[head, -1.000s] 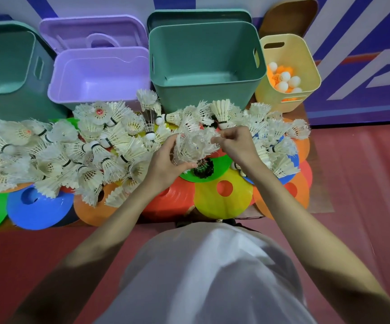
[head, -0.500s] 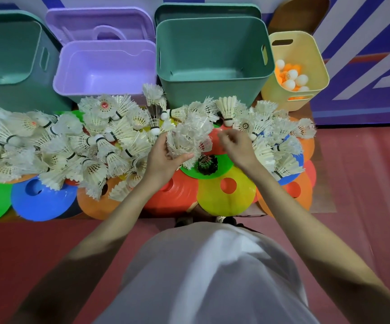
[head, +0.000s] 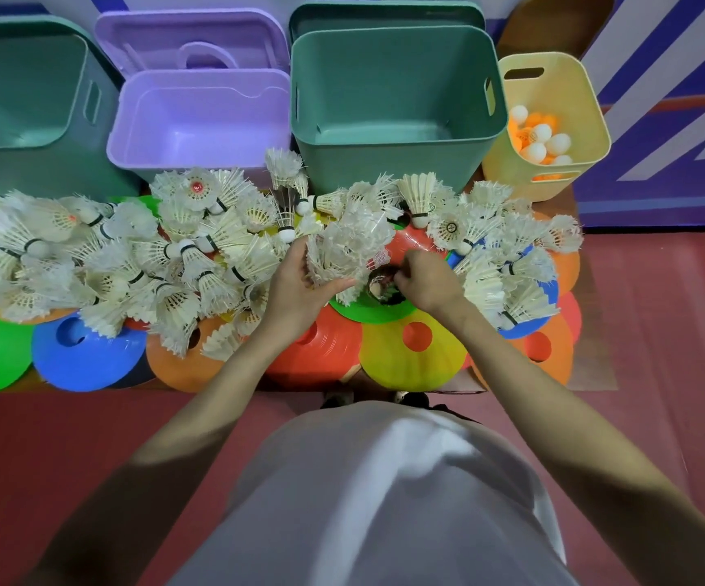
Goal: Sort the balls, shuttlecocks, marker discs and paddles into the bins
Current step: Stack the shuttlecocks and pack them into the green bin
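Observation:
My left hand (head: pixel 300 285) grips a bunch of white shuttlecocks (head: pixel 348 247) above the marker discs. My right hand (head: pixel 426 279) reaches down with curled fingers onto a dark, worn shuttlecock (head: pixel 382 285) standing in the hole of a green disc (head: pixel 367 310); its fingertips pinch it. Many more white shuttlecocks (head: pixel 131 255) lie heaped across the low table on coloured discs: blue (head: pixel 80 353), orange (head: pixel 321 344), yellow (head: pixel 414 353). Behind stand a purple bin (head: pixel 198 120), a large green bin (head: pixel 393 103) and a yellow bin (head: pixel 553 116) holding white and orange balls (head: pixel 541 139).
Another green bin (head: pixel 21 99) stands at the far left. Purple and green lids (head: pixel 194 40) lean on the wall behind the bins. A brown paddle-shaped board (head: pixel 553 23) rises behind the yellow bin. Red floor surrounds the table.
My right hand has dropped from the bunch toward me onto the dark shuttlecock in the green disc. My left hand keeps the bunch, shifted slightly left.

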Demonstrator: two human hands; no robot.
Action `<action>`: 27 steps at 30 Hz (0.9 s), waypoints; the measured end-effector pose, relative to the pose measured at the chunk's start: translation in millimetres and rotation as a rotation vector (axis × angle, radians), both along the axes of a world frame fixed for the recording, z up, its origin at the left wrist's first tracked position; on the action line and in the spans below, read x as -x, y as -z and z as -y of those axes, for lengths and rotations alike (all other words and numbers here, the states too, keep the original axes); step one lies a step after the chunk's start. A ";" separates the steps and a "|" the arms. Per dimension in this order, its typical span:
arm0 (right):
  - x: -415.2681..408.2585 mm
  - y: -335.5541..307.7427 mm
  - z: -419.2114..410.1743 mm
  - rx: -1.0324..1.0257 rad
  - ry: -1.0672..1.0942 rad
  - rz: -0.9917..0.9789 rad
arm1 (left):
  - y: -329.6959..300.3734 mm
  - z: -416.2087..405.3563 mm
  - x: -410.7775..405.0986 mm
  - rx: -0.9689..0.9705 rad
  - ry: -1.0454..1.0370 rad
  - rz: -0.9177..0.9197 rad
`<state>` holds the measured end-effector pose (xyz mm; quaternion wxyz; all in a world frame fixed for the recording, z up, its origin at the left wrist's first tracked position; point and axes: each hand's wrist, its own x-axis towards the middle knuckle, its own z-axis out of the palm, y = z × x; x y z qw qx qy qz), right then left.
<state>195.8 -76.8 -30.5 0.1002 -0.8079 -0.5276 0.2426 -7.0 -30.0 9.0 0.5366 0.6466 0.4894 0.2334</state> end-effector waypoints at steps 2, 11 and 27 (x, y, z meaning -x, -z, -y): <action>-12.0 -14.1 3.1 -0.116 0.077 -0.054 | -4.8 -4.3 -1.0 -0.028 0.014 -0.030; -59.9 -92.9 5.9 -0.774 0.431 -0.662 | -31.8 -25.0 -25.3 -0.206 0.074 -0.062; -79.8 -110.3 -60.1 -0.504 0.106 -0.637 | -56.4 -75.7 -63.3 -0.427 0.149 -0.209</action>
